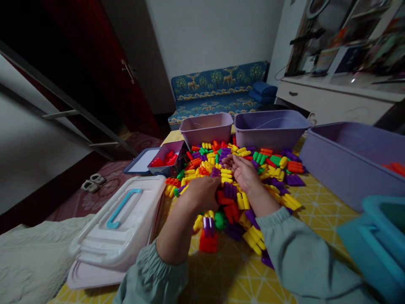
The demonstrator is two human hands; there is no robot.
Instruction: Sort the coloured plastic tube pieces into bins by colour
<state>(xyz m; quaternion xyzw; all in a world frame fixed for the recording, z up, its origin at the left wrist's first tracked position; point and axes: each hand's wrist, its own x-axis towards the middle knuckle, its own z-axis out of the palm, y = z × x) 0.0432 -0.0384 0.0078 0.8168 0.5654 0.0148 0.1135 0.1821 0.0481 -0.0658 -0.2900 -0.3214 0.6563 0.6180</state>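
Note:
A heap of plastic building blocks [232, 191] in yellow, red, orange, purple and green is spread over the table; many look like short joined tubes. My left hand [204, 192] is low over the near left of the heap, palm down. Its fingers bend away from view among the blocks, so whatever they touch is hidden. To its right, my right hand [243, 172] hovers at or just above the middle of the heap, fingers stretched out and palm turned inward. No block shows in it. Yellow blocks [226, 175] lie between the two hands.
Behind the heap stand a pink bin [207, 128] and a purple bin [268, 133]. A larger purple bin [341, 164] and a turquoise container [367, 240] are on the right. At left are stacked lids [126, 211] and a small box [167, 158] holding red pieces.

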